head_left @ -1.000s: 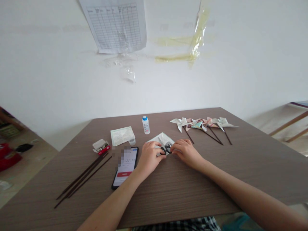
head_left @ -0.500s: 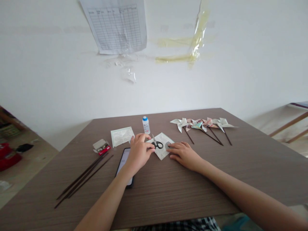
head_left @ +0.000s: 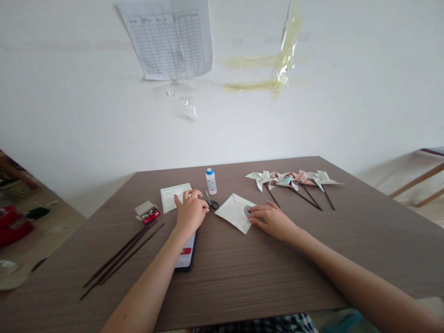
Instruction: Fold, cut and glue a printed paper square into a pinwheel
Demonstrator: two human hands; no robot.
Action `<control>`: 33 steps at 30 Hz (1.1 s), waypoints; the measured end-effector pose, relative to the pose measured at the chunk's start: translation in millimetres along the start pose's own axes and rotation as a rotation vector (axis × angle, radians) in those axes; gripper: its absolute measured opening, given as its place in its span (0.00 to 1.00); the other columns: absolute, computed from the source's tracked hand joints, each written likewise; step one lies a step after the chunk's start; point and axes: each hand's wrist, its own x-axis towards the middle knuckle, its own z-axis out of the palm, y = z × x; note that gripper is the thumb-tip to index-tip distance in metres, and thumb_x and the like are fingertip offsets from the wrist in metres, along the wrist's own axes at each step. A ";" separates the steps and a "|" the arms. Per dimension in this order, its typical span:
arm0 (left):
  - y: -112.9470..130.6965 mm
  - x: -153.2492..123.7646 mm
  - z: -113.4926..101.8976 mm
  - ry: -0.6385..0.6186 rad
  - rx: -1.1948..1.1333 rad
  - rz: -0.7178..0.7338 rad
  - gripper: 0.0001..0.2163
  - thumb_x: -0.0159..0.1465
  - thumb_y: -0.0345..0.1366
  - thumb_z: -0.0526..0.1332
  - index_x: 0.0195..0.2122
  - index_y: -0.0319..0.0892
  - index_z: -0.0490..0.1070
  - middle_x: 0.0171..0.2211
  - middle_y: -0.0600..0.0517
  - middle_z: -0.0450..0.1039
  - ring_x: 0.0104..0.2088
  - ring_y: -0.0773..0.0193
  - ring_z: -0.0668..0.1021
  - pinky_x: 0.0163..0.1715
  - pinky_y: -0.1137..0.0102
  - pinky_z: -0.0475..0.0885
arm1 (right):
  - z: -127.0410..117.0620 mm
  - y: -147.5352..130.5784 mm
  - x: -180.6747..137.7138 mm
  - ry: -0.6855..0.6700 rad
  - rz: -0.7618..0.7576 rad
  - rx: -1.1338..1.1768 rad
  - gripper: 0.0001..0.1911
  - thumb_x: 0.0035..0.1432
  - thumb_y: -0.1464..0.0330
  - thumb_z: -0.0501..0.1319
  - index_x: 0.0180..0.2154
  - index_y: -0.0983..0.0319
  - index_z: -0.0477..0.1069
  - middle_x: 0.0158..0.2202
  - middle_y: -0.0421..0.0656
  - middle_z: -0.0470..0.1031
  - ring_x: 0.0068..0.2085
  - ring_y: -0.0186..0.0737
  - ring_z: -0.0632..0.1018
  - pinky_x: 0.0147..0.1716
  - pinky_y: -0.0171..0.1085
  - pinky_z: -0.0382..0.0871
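On the brown table point(head_left: 243, 277), four finished paper pinwheels point(head_left: 291, 179) are lying at the far right, while several dark sticks point(head_left: 121, 253) are lying loose and unused at the left. One paper square point(head_left: 233, 212) is being pressed flat at the centre by the right hand point(head_left: 272, 219), fingers extended and gripping nothing. The left hand point(head_left: 190, 213) is being rested loosely curled and empty, just beside the scissors point(head_left: 211, 201). The print on the wall chart point(head_left: 171, 39) is showing too small to be read.
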 end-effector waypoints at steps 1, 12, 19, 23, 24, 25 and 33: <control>-0.5 2.0 1.6 -0.002 0.009 0.000 0.10 0.70 0.30 0.70 0.34 0.52 0.89 0.65 0.46 0.78 0.72 0.34 0.68 0.78 0.20 0.50 | -0.3 0.2 -0.2 0.008 0.003 0.001 0.13 0.79 0.66 0.65 0.51 0.50 0.90 0.63 0.47 0.88 0.68 0.57 0.84 0.76 0.64 0.66; -3.7 18.5 14.1 -0.017 0.092 0.026 0.12 0.68 0.27 0.67 0.34 0.50 0.89 0.67 0.42 0.78 0.73 0.31 0.68 0.76 0.16 0.48 | 1.5 3.4 -0.2 0.012 0.006 0.014 0.12 0.79 0.64 0.65 0.51 0.50 0.90 0.64 0.45 0.88 0.68 0.55 0.84 0.76 0.63 0.67; -7.3 32.6 16.1 0.018 0.117 0.001 0.14 0.68 0.27 0.63 0.35 0.50 0.89 0.66 0.42 0.79 0.73 0.31 0.68 0.76 0.16 0.50 | 1.3 2.7 -1.1 0.015 0.021 0.009 0.12 0.79 0.65 0.65 0.51 0.49 0.90 0.64 0.44 0.88 0.69 0.53 0.84 0.77 0.59 0.66; -8.2 35.9 14.6 0.016 0.162 -0.016 0.16 0.69 0.26 0.61 0.36 0.50 0.89 0.66 0.42 0.79 0.74 0.32 0.68 0.75 0.16 0.51 | -0.3 2.8 -0.5 -0.018 0.022 0.023 0.14 0.80 0.63 0.62 0.53 0.50 0.89 0.66 0.47 0.87 0.70 0.56 0.82 0.79 0.66 0.61; -8.1 36.2 14.2 0.010 0.170 -0.026 0.17 0.69 0.26 0.61 0.37 0.50 0.89 0.66 0.42 0.79 0.74 0.32 0.68 0.75 0.16 0.51 | -0.6 3.1 -0.2 -0.027 0.022 0.027 0.15 0.81 0.62 0.62 0.54 0.51 0.89 0.66 0.48 0.86 0.70 0.58 0.82 0.79 0.68 0.60; -8.0 36.4 13.9 0.004 0.175 -0.035 0.17 0.69 0.25 0.61 0.37 0.50 0.90 0.67 0.42 0.79 0.74 0.32 0.68 0.75 0.16 0.51 | -0.7 3.6 0.0 -0.034 0.021 0.030 0.15 0.81 0.62 0.62 0.54 0.51 0.89 0.66 0.49 0.86 0.71 0.59 0.82 0.79 0.69 0.59; -6.0 34.3 12.5 -0.018 0.160 -0.041 0.16 0.71 0.28 0.62 0.42 0.50 0.92 0.68 0.41 0.79 0.75 0.31 0.68 0.75 0.15 0.50 | 2.9 9.4 0.9 -0.033 0.017 0.040 0.15 0.80 0.60 0.63 0.54 0.50 0.90 0.66 0.48 0.86 0.71 0.60 0.82 0.80 0.69 0.60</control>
